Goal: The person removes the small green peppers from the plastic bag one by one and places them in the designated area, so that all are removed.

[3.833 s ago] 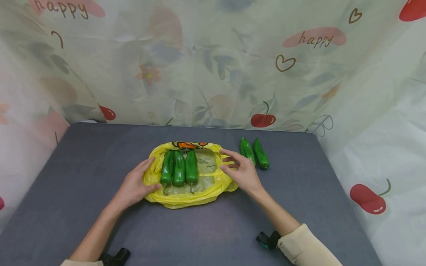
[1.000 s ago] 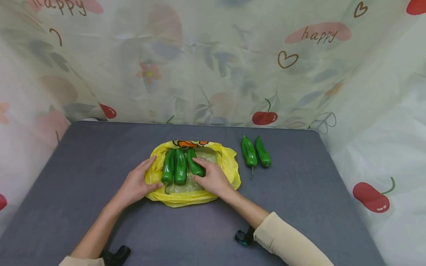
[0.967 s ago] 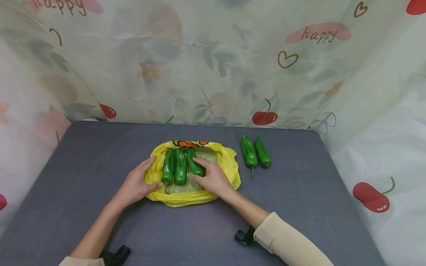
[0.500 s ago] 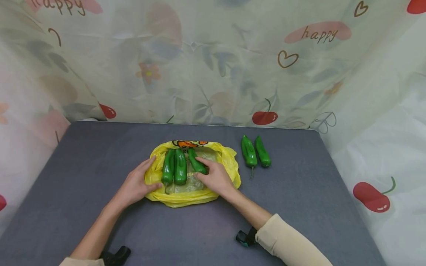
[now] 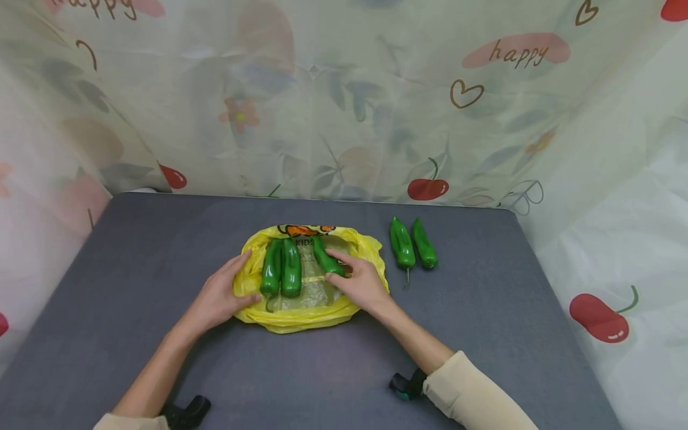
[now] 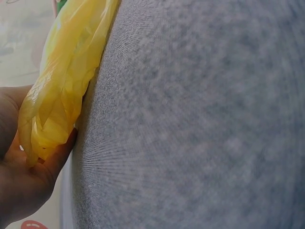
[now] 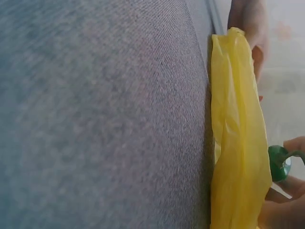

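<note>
Held pepper (image 5: 326, 258): at bag mouth, 1 o'clock of its centre, tip toward 11. Right hand (image 5: 366, 288) pinches it, thumb and fingers clamped on it. Bag contact: can't tell. Two more peppers (image 5: 291, 269) inside, side by side at 9. Yellow bag (image 5: 301, 322) on grey table (image 5: 301, 382). Left hand (image 5: 216, 295) at bag's 9, thumb and fingers spread, touching it. Outer pepper pair (image 5: 402, 243) on table, bag's 2 o'clock.

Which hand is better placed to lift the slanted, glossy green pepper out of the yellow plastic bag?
Probably the right hand: it pinches the slanted pepper and is nearer the two loose green peppers. The left hand holds the opposite end of the bag.
</note>
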### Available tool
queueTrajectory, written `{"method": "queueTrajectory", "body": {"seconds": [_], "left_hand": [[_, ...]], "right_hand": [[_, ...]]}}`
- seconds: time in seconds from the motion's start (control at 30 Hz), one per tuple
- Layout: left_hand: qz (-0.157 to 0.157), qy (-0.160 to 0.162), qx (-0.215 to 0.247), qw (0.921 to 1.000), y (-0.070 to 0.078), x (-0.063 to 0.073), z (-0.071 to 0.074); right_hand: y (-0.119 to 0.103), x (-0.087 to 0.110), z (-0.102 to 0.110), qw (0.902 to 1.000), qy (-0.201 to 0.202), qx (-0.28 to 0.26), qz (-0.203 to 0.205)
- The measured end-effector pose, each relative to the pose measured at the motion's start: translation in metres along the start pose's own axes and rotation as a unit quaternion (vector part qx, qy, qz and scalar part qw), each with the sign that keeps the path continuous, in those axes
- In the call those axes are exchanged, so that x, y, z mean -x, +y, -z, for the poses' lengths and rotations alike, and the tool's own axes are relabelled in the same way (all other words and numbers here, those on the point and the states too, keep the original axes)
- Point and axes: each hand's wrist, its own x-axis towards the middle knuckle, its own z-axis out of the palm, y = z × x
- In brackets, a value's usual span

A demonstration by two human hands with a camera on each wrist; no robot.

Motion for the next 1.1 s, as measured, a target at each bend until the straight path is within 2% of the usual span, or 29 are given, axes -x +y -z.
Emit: {"method": "queueTrajectory", "body": {"seconds": [0.4, 0.87, 1.1], "left_hand": [[-0.001, 0.0, 0.004, 1.0, -0.001, -0.001, 0.0], [0.0, -0.002, 0.009, 1.0, 0.0, 0.001, 0.0], [0.0, -0.004, 0.007, 1.0, 0.0, 0.001, 0.0]], "right_hand": [[0.009, 0.007, 0.014, 0.9992, -0.02, -0.034, 0.009], [0.018, 0.015, 0.029, 0.9977, 0.001, -0.067, 0.001], [0.019, 0.018, 0.041, 0.9973, 0.003, -0.073, 0.015]]}}
